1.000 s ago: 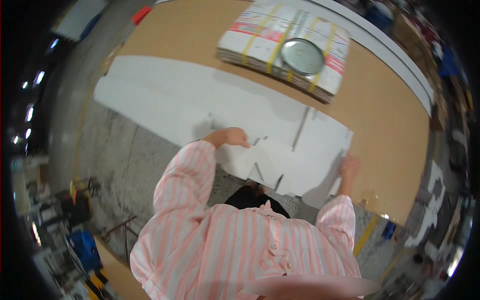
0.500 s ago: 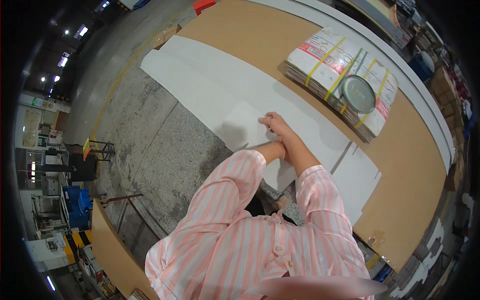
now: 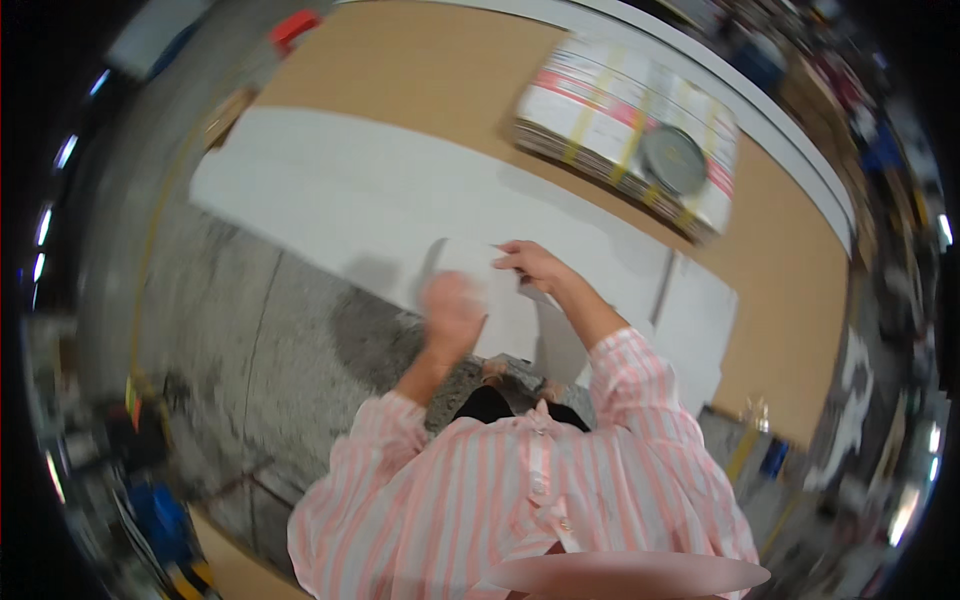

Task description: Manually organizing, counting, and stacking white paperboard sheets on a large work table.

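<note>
In front of me, a small folded white piece of card (image 3: 505, 325) stands up from the table edge. The fingers of my right hand (image 3: 530, 264) are closed at its upper right edge. On its left side is my left hand (image 3: 452, 312), so smeared by motion that its fingers do not show clearly. Beneath the hands lies a long white sheet of card (image 3: 330, 165), along the near side of the brown tabletop (image 3: 430, 65).
A strapped stack of flat printed cartons (image 3: 610, 110) lies beyond my right hand, with a round grey-green lid (image 3: 675, 160) on it. A red object (image 3: 293, 30) is at the far left corner. Concrete floor (image 3: 230, 300) extends to the left.
My forearms were crossed, with the left hand hidden behind the right. The left hand has come out to the left, and a raised piece of white card now shows between them. The view has shifted.
</note>
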The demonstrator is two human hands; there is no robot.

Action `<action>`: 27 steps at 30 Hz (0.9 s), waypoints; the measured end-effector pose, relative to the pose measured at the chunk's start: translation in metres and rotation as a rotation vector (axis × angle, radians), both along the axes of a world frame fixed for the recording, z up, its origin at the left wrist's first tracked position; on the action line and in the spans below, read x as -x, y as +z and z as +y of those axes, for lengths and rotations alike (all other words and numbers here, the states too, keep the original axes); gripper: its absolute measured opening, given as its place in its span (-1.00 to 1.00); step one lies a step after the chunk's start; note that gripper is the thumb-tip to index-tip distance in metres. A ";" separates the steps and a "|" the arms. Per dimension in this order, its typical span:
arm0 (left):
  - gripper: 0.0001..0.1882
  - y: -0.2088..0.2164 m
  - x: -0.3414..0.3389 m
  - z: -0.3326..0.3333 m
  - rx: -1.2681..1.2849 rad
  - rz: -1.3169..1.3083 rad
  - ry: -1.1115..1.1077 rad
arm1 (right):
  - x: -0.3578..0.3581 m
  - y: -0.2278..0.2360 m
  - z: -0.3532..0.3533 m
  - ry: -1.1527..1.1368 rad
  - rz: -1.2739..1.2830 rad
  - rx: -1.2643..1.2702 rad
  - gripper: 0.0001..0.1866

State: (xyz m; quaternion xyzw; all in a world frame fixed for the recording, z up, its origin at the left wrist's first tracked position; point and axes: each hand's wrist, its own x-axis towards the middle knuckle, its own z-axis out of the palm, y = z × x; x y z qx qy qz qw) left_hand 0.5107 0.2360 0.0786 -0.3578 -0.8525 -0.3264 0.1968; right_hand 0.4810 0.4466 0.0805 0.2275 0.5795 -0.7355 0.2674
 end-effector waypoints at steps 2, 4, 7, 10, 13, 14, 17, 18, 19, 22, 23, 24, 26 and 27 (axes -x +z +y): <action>-0.37 0.011 0.009 -0.027 -0.278 -0.349 0.384 | 0.003 -0.013 -0.009 0.014 0.008 -0.003 -0.59; -0.37 -0.005 0.015 -0.031 -0.899 -0.866 0.277 | 0.006 -0.016 -0.018 -0.004 0.008 -0.018 -0.59; -0.44 -0.058 0.018 -0.032 -1.154 -1.495 0.084 | 0.002 -0.023 -0.014 -0.066 0.066 0.036 -0.53; -0.48 -0.063 0.017 -0.014 -1.289 -1.768 -0.002 | -0.006 -0.039 -0.013 -0.082 0.154 -0.029 -0.46; -0.48 -0.068 0.024 -0.015 -1.217 -1.814 0.055 | -0.018 -0.032 -0.023 -0.010 0.379 -0.974 -0.40; -0.48 -0.070 0.023 -0.016 -1.215 -1.820 0.051 | -0.027 -0.033 -0.019 -0.012 0.374 -0.977 -0.40; -0.49 -0.068 0.024 -0.013 -1.219 -1.844 0.115 | -0.065 -0.038 0.008 -0.146 0.514 -0.860 -0.52; -0.50 -0.077 0.024 -0.022 -1.219 -1.831 0.088 | -0.083 -0.032 0.015 -0.170 0.523 -0.860 -0.58; -0.50 -0.082 0.024 -0.027 -1.218 -1.818 0.058 | -0.104 -0.029 0.025 -0.291 0.512 -0.854 -0.63; -0.49 -0.078 0.026 -0.021 -1.142 -1.806 0.093 | -0.180 -0.037 0.080 -0.653 0.463 -0.979 -0.70; -0.49 -0.077 0.027 -0.023 -1.148 -1.795 0.100 | -0.206 -0.041 0.098 -0.691 0.402 -1.124 -0.68; -0.52 -0.073 0.027 -0.027 -1.135 -1.743 0.119 | -0.232 -0.044 0.116 -0.677 0.353 -1.317 -0.65; -0.54 -0.060 0.020 -0.020 -1.118 -1.682 0.143 | -0.284 -0.049 0.149 -0.516 0.332 -1.616 -0.56; -0.58 -0.042 0.016 -0.009 -0.986 -1.506 0.152 | -0.307 -0.055 0.159 -0.522 0.338 -1.610 -0.56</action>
